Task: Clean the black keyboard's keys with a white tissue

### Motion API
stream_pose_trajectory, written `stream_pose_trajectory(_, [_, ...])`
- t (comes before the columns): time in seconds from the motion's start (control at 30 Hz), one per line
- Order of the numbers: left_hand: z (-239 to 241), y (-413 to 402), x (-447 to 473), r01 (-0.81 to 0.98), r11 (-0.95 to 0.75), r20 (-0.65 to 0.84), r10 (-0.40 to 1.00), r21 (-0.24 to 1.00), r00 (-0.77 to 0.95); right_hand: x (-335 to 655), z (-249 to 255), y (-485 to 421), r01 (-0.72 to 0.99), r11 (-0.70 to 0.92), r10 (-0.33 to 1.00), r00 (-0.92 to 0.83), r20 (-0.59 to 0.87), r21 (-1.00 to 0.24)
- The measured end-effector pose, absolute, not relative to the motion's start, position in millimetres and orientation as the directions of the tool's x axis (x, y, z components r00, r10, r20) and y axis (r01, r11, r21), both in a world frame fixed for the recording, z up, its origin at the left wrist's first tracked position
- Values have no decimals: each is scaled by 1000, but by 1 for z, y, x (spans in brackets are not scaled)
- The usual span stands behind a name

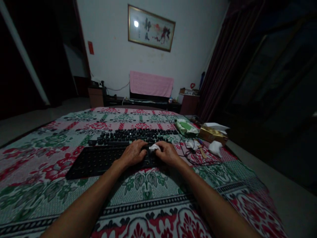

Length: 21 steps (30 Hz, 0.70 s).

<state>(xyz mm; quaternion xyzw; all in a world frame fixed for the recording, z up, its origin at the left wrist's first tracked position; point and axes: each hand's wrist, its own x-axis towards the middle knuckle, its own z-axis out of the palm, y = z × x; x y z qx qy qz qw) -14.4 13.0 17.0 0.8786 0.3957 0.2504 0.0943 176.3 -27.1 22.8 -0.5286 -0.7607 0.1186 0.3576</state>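
Observation:
A black keyboard frame (94, 162) with its keycaps removed lies on the floral bedspread (148, 195). My left hand (132, 153) rests on its right part, fingers curled and pressing on the frame. My right hand (167, 152) is closed round a small white wipe (154, 147) held against the frame's right end. Behind the frame, rows of loose black keycaps (136, 135) lie on the cloth.
A green packet (185, 126), a gold tissue box (213, 134), crumpled white tissues (215, 147) and a black cable (195, 158) lie to the right. A pink cloth (151, 84) covers something on a low cabinet by the far wall. Bare floor borders the bedspread on both sides.

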Motion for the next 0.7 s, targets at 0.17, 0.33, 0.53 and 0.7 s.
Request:
stream_pose_trajectory(0.17, [20,12,-12,468,-614,392,779,635,490,159,17,-11,569,335,923,-38,384,-751])
stream_pose_trajectory(0.33, [20,11,-9,396,-545,383,824,739,419,145,10,-10,475,310,932,17,361,-823])
stream_pose_trajectory(0.53, [18,14,-9,446,-535,430,844,718,320,140,14,-15,306,308,946,-4,323,-901])
stream_pose_trajectory(0.7, [20,6,-13,487,-711,551,702,507,452,143,13,-12,58,142,989,29,144,-988])
